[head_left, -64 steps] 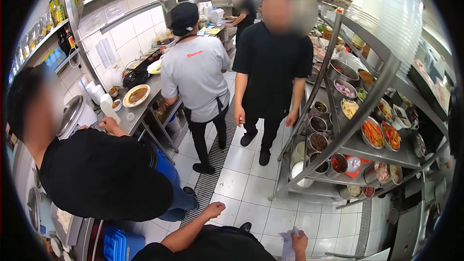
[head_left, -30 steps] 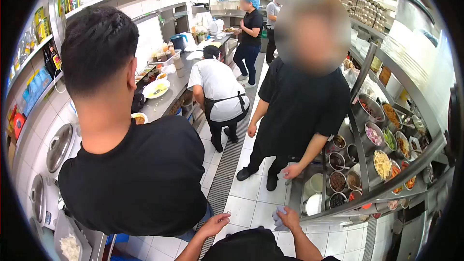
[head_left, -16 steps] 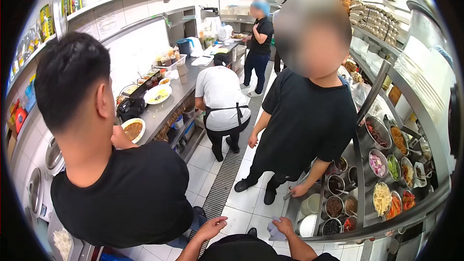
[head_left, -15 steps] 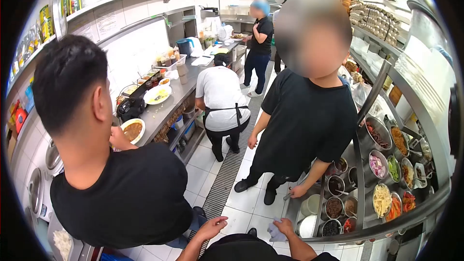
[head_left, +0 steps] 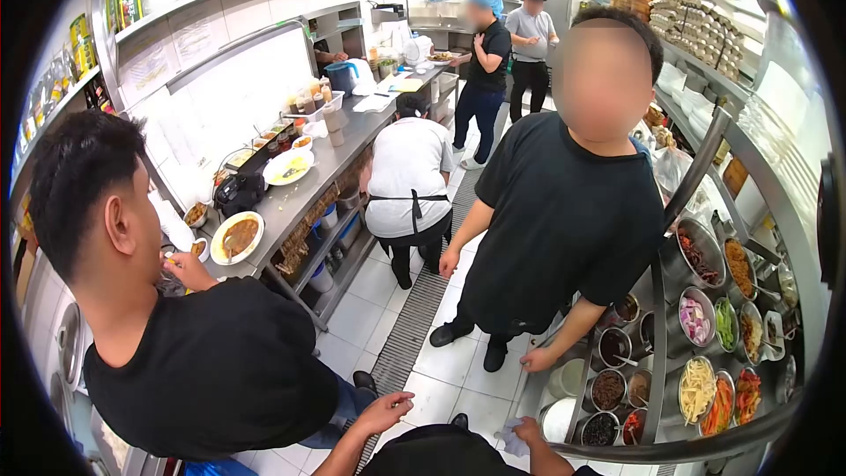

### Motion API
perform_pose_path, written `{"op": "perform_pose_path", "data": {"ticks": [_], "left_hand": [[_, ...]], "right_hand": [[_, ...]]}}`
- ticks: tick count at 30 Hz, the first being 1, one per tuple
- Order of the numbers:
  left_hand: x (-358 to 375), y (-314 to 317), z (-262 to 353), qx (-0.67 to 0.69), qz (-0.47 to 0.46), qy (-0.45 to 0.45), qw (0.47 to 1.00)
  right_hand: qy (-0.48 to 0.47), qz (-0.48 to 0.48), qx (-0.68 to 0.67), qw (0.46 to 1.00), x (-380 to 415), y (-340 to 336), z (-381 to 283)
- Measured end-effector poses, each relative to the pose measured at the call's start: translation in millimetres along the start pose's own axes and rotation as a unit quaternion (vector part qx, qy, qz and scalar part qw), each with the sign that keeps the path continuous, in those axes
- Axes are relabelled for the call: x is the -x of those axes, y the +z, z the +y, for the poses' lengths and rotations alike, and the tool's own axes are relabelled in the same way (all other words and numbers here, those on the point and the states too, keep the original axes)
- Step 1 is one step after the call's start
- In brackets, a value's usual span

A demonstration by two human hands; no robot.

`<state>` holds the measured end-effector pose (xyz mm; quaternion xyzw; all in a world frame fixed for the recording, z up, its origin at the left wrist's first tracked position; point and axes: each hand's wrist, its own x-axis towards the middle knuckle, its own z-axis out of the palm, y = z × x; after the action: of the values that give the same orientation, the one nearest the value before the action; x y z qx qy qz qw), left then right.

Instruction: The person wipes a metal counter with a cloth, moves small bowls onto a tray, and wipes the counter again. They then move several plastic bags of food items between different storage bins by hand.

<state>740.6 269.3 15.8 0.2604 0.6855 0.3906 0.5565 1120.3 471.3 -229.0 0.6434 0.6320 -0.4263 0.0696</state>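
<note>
There is one view only, from a camera worn on the person's head, so no second view shares the scene. It looks forward and down along a narrow kitchen aisle through a very wide lens that bends the edges and leaves dark corners. The wearer's own left hand [head_left: 388, 407] and right hand [head_left: 527, 430] sit at the very bottom edge, close under the lens. A person in a black shirt [head_left: 203, 370] stands very near on the left, and another person [head_left: 564, 220] faces the camera just ahead. The bench [head_left: 304, 189] runs away along the left wall, the rack of bowls [head_left: 705, 335] along the right, and the tiled floor [head_left: 449, 379] lies below.
</note>
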Motion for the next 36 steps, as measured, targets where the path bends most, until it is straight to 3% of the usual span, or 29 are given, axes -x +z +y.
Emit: {"op": "perform_pose_path", "data": {"ticks": [4, 6, 15, 28, 33, 36], "left_hand": [[6.3, 1.5, 2.7, -0.058, 0.015, 0.035, 0.998], [8.7, 0.8, 4.5, -0.058, 0.013, 0.033, 0.998], [11.7, -4.9, -4.1, -0.055, 0.001, 0.036, 0.998], [9.6, -7.9, -6.3, -0.031, -0.018, 0.051, 0.998], [7.6, -5.4, -9.1, -0.036, 0.001, 0.062, 0.997], [7.0, -6.3, -2.7, -0.038, -0.011, 0.04, 0.998]], "right_hand": [[-0.016, 0.01, 0.03, 0.999, 25.9, -18.3, -42.8], [-0.001, 0.0, -0.041, 0.999, 44.0, -27.2, -64.8], [-0.005, -0.018, -0.081, 0.997, 33.4, -10.6, -57.1], [-0.02, -0.004, -0.031, 0.999, 42.8, -12.6, -55.1], [-0.015, -0.005, -0.111, 0.994, 45.2, -11.7, -55.6], [-0.048, 0.034, -0.079, 0.995, 43.9, -8.5, -54.0]]}}
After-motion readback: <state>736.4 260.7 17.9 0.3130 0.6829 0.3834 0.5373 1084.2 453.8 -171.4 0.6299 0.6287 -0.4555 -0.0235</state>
